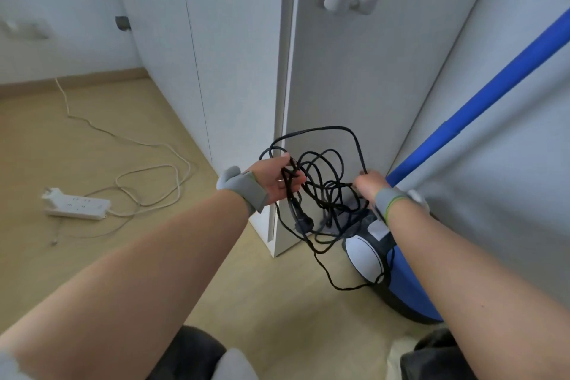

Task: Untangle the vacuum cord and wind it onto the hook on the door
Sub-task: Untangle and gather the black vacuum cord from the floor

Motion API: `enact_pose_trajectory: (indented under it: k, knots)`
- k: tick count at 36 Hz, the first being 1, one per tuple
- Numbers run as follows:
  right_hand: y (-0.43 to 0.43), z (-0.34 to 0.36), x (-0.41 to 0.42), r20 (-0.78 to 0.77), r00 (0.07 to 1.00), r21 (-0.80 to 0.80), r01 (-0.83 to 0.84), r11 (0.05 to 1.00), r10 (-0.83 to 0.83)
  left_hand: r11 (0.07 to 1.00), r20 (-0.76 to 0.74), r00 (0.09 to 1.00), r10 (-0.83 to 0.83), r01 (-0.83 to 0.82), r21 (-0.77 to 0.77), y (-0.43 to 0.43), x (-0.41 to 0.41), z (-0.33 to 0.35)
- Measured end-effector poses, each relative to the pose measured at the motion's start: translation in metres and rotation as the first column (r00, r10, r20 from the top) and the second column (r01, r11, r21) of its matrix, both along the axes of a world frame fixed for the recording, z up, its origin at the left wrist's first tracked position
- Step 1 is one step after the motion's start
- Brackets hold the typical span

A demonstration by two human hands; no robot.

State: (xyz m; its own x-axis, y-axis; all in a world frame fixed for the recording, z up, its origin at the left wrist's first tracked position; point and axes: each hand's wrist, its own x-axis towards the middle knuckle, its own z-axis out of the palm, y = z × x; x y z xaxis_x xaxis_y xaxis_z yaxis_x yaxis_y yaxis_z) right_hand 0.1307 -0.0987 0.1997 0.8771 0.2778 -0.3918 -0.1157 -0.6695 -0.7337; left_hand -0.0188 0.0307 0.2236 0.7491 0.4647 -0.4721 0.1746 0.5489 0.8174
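Observation:
A tangled black vacuum cord (327,176) hangs in loose loops between my two hands, in front of the white door (354,77). My left hand (276,180) holds a bundle of strands, fingers curled round them. My right hand (368,183) grips another strand that arcs up and over to the left. The cord's plug (303,222) dangles below my left hand. Lower loops trail down to the blue and white vacuum (385,262) on the floor. The grey hook (347,1) sits high on the door, well above both hands.
The vacuum's blue tube (481,102) slants up to the right along the wall. A white power strip (77,203) with its pale cable lies on the wooden floor at the left. A white cabinet edge (277,133) stands just left of the door.

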Motion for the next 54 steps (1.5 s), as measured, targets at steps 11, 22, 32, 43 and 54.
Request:
enact_pose_trajectory:
  k: [11, 22, 32, 43, 54]
  knots:
    - [0.015, 0.014, -0.022, 0.343, 0.908, -0.045, -0.239, 0.97, 0.239, 0.998, -0.008, 1.0, 0.004, -0.005, -0.066, -0.003, -0.002, 0.005]
    - [0.004, 0.005, -0.057, -0.19, 0.769, 0.176, -0.585, 0.792, 0.61, 0.993, 0.061, 0.997, 0.047, -0.04, -0.114, -0.01, -0.001, 0.01]
    - [0.003, -0.005, -0.058, -0.213, 0.679, 0.175, -0.681, 0.711, 0.702, 0.987, 0.099, 0.994, 0.044, -0.028, -0.158, -0.009, -0.005, 0.012]
    - [-0.013, 0.01, -0.045, -0.338, 0.738, 0.631, -0.283, 0.722, 0.584, 0.999, -0.075, 0.997, -0.024, 0.025, 0.024, 0.001, -0.008, 0.005]
    - [-0.013, 0.016, -0.037, -0.419, 0.82, 0.665, -0.017, 0.746, 0.391, 0.962, -0.325, 0.942, -0.082, 0.16, 0.22, 0.008, -0.01, -0.014]
